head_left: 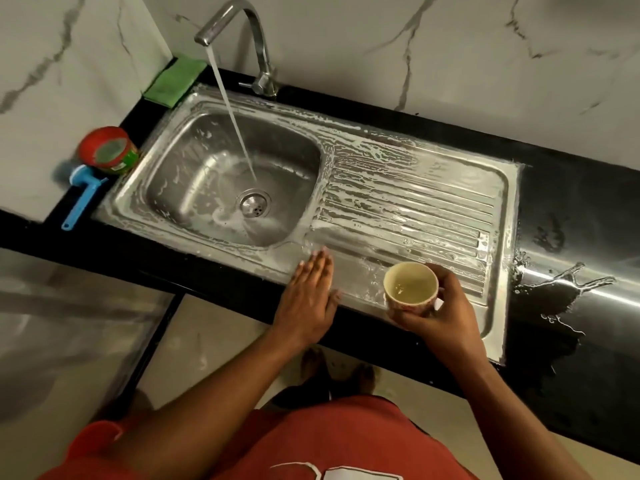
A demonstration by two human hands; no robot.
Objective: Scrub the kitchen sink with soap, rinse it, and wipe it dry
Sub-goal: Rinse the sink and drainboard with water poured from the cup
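Observation:
A steel sink (194, 140) with a ribbed drainboard (408, 202) is streaked with white soap foam. Water runs from the tap (239, 32) into the basin beside the drain (254, 201). My left hand (308, 292) lies flat, fingers straight, on the sink's front rim between basin and drainboard. My right hand (446, 313) grips a small cream cup (410, 289) with a little water in it, held over the drainboard's near edge.
A green cloth (173, 81) lies at the back left corner. A red and green soap tub (109, 150) and a blue scrubbing brush (83, 195) sit left of the sink. Water is splashed on the black counter (571, 289) at the right.

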